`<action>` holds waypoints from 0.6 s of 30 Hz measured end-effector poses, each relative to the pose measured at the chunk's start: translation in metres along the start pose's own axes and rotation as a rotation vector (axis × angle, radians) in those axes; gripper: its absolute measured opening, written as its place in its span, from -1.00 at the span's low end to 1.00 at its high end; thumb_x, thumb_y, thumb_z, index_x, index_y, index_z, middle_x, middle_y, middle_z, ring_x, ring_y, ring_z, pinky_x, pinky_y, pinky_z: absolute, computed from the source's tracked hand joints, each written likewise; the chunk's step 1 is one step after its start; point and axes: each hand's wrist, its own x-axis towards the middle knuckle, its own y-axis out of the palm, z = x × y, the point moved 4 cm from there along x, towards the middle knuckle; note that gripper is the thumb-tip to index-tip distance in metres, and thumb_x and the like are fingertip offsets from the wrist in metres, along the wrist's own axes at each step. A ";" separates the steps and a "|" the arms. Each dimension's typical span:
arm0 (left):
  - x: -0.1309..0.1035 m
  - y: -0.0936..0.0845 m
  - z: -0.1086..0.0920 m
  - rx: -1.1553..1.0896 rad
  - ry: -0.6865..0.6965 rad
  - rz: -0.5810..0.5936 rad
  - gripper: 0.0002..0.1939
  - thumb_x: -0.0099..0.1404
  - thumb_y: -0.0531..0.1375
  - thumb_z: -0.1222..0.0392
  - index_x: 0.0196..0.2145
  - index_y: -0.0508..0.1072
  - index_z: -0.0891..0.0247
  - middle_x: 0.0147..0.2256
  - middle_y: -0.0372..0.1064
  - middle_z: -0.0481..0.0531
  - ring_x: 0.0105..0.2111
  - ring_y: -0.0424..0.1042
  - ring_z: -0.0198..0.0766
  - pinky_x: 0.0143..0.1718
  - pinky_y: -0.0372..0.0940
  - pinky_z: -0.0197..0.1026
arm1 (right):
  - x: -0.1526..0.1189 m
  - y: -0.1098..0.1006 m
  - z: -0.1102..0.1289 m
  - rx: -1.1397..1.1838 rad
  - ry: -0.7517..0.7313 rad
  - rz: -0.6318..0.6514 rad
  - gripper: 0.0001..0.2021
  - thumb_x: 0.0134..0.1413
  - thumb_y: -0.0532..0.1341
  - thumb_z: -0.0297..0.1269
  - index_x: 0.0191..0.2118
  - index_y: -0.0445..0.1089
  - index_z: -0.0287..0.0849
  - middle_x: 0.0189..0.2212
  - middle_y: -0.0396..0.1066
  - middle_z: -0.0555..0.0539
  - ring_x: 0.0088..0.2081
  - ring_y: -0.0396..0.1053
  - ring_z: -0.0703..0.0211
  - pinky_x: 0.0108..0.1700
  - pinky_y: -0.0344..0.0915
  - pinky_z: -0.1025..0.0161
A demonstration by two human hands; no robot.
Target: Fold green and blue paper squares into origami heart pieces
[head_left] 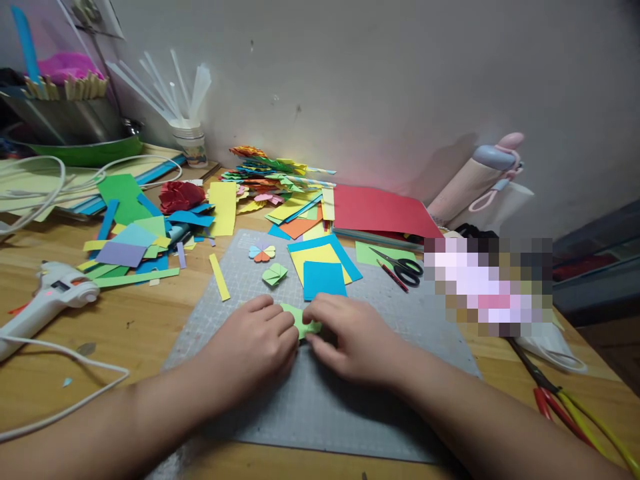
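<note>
A small piece of light green paper [295,320] lies on the grey cutting mat [230,413] between my hands. My left hand [263,337] is closed over its left part, knuckles up, fingertips hidden. With thumb and fingers my right hand [350,333] pinches the paper's right edge. Just beyond them sit a folded green paper piece [275,274] and a small multicoloured paper flower [262,251]. A blue paper square [324,280] rests on yellow and blue sheets behind my right hand.
Black-handled scissors [405,267] and a red pen [395,277] lie at the mat's back right. On the left are a glue gun [50,300] with its cord and coloured paper scraps [125,247]. Red-and-yellow-handled scissors [560,397] lie at the right.
</note>
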 end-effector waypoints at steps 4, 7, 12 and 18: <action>-0.002 -0.004 -0.002 0.026 -0.027 -0.110 -0.72 0.31 0.05 0.24 -0.56 0.34 0.25 -0.58 0.31 -0.06 -0.53 0.29 -0.25 -0.36 0.11 -0.13 | 0.000 0.004 0.004 -0.236 -0.155 -0.006 -0.86 0.15 0.08 -0.38 -0.43 0.27 -0.18 -0.43 0.32 -0.02 -0.44 0.16 0.22 -0.45 -0.04 0.29; -0.008 -0.006 0.004 -0.028 -0.037 -0.068 -0.79 0.33 0.05 0.17 -0.41 0.39 0.26 -0.41 0.41 0.01 -0.38 0.35 -0.19 -0.27 0.14 -0.10 | 0.000 0.005 0.002 -0.236 -0.251 -0.040 -0.79 0.19 0.00 -0.44 -0.45 0.25 -0.18 -0.45 0.28 -0.01 -0.46 0.11 0.24 -0.46 -0.02 0.30; -0.018 -0.015 0.007 -0.135 0.152 -0.102 -0.78 0.37 -0.02 0.37 -0.16 0.38 0.24 -0.27 0.46 0.00 -0.24 0.37 -0.23 -0.11 0.13 -0.11 | 0.002 0.006 0.000 -0.228 -0.347 -0.080 -0.76 0.19 -0.03 -0.48 -0.47 0.25 -0.19 -0.46 0.26 0.00 -0.46 0.09 0.25 -0.45 0.00 0.31; -0.018 -0.009 0.015 -0.224 0.125 0.060 -0.80 0.38 -0.01 0.34 -0.23 0.41 0.21 -0.31 0.42 -0.03 -0.24 0.33 -0.21 -0.08 0.11 -0.09 | 0.003 0.012 0.001 -0.204 -0.341 0.050 -0.81 0.20 0.01 -0.47 -0.32 0.35 -0.19 -0.34 0.36 -0.06 -0.33 0.21 0.18 -0.33 0.10 0.26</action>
